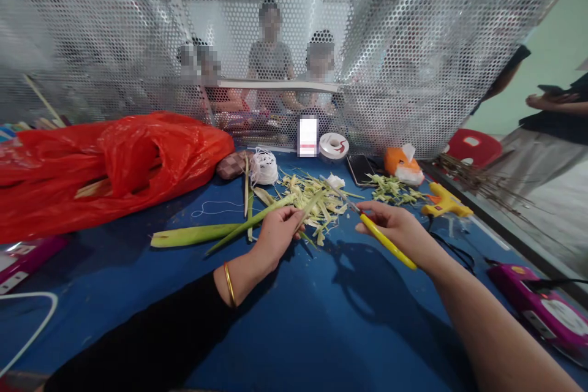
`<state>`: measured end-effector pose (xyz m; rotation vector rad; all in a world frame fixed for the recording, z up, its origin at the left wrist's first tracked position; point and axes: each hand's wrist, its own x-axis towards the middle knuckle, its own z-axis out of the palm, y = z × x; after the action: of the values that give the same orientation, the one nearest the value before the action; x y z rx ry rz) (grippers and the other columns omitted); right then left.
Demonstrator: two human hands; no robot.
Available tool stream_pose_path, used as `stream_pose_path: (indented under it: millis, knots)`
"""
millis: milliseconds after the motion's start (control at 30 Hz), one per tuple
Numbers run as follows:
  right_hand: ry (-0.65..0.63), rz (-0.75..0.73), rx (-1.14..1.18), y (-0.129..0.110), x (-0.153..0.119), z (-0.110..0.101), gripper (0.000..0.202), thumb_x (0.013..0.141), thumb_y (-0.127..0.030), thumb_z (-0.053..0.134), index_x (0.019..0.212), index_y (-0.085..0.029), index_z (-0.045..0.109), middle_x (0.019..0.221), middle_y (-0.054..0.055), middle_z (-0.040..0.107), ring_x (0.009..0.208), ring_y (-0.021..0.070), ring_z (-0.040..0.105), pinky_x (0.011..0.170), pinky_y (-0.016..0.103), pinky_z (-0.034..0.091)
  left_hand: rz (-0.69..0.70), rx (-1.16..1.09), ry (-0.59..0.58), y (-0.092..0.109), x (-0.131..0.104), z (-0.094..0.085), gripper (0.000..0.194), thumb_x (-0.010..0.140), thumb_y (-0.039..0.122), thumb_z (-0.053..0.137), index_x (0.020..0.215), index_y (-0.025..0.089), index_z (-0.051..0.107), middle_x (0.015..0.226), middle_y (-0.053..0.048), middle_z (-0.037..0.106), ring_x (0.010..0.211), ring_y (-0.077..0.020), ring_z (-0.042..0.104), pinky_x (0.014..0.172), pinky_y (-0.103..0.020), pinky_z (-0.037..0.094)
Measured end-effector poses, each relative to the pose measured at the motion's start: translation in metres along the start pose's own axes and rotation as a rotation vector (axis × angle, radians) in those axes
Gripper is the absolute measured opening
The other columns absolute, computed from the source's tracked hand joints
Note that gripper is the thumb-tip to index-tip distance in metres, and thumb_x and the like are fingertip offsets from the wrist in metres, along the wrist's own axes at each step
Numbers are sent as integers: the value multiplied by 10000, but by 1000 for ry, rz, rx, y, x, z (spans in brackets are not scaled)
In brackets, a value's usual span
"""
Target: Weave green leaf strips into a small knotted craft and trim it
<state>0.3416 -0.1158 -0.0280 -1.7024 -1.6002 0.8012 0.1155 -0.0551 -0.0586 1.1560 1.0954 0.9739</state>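
My left hand (279, 231), with a gold bangle at the wrist, pinches a pale green leaf piece (312, 208) that points up and to the right. In my right hand (390, 226) are scissors (388, 242) with yellow handles, their blades reaching toward the leaf piece. Behind both hands lies a heap of cut leaf scraps (331, 220) on the blue table (294, 331). A long green stalk (193, 236) rests left of my left hand, with a thinner one (243, 226) crossing it.
A red plastic bag (184, 141) fills the back left. White string (264, 166), a ribbon roll (334, 146), a phone (361, 169), tissues (404, 164) and a yellow glue gun (445, 201) lie behind. A purple power strip (542, 303) sits right. People are beyond the perforated screen (413, 61).
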Motion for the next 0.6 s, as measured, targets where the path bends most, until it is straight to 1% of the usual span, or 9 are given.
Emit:
stream_pose_path:
  millis: [100, 167, 200, 267, 367, 433, 500, 567, 600]
  knots:
    - [172, 58, -276, 5, 3, -2, 551, 767, -611, 583, 1112, -187, 651, 679, 10, 624, 609, 190, 562, 570, 280, 386, -48, -30, 24, 4, -1, 0, 103, 794, 203, 626, 697, 166, 629, 605, -18, 643, 486, -93, 548, 500, -203, 432]
    - [216, 127, -555, 7, 3, -4, 483, 825, -571, 522, 1128, -216, 649, 794, 63, 710, 726, 261, 648, 606, 309, 404, -69, -41, 22, 8, -2, -1, 58, 766, 176, 625, 713, 160, 638, 645, -38, 679, 511, -106, 585, 485, -200, 430]
    - [207, 169, -689, 8, 3, -6, 461, 842, -547, 502, 1138, -224, 646, 857, 90, 732, 790, 297, 670, 615, 324, 408, -73, -43, 16, 11, -3, -1, 39, 749, 165, 629, 715, 156, 646, 661, -44, 690, 523, -110, 597, 470, -193, 417]
    - [126, 251, -895, 9, 1, -7, 408, 865, -489, 475, 1117, -221, 653, 962, 134, 742, 894, 345, 680, 623, 346, 416, -69, -44, 8, 15, -5, -2, 21, 717, 151, 641, 717, 146, 662, 674, -48, 698, 534, -109, 604, 435, -177, 378]
    - [-14, 299, -1022, 11, -4, -9, 311, 863, -424, 497, 1003, -201, 662, 971, 145, 742, 935, 356, 683, 615, 352, 433, -65, -55, 12, 19, -7, -3, 41, 705, 145, 639, 742, 143, 657, 691, -57, 707, 543, -122, 618, 398, -175, 356]
    - [-57, 278, -1056, 11, -7, -10, 304, 861, -455, 523, 970, -202, 653, 926, 133, 744, 913, 356, 692, 604, 356, 451, -68, -72, 21, 19, -7, -3, 61, 714, 140, 620, 772, 151, 636, 714, -64, 714, 568, -144, 644, 393, -185, 384]
    - [-37, 226, -1102, 9, -10, -9, 323, 867, -472, 543, 985, -193, 652, 884, 133, 739, 874, 359, 700, 600, 372, 479, -67, -86, 31, 18, -6, -3, 73, 717, 132, 611, 785, 156, 619, 717, -63, 714, 573, -152, 653, 390, -194, 410]
    - [69, 36, -1126, 3, -13, -2, 308, 877, -403, 574, 1054, -164, 653, 942, 152, 726, 879, 347, 698, 646, 399, 517, -62, -91, 44, 17, -5, -3, 81, 706, 126, 624, 780, 157, 611, 687, -50, 701, 541, -146, 640, 373, -191, 404]
    - [144, -135, -1115, -2, -14, 5, 300, 877, -338, 592, 1104, -148, 645, 1016, 165, 711, 910, 333, 690, 697, 410, 531, -58, -92, 50, 15, -5, -3, 89, 695, 125, 636, 772, 159, 608, 664, -38, 689, 520, -143, 631, 360, -188, 391]
